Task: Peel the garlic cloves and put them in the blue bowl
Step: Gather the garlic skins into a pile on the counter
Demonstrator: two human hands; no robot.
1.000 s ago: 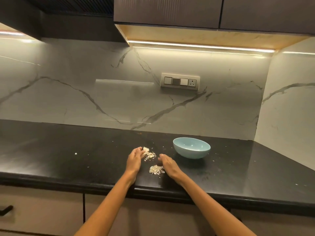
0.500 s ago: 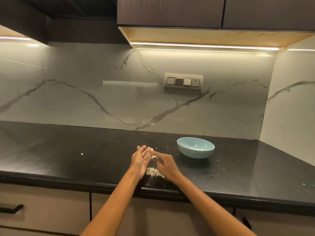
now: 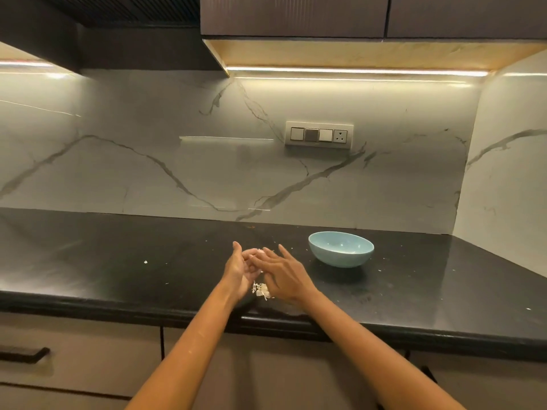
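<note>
Readable text: none is showing anywhere.
Switch plate (image 3: 319,134): no lettering or numbers are showing on its switches or socket.
Bowl (image 3: 341,249): no label or brand is showing.
Cabinets (image 3: 296,16): no signs or marks are showing.

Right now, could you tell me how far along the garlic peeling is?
Some peeling looks done: loose skins lie on the counter. In hand: the left hand and right hand meet around something pale, likely a clove. Left: the bowl shows no clear cloves, so dropping them in remains.
</note>
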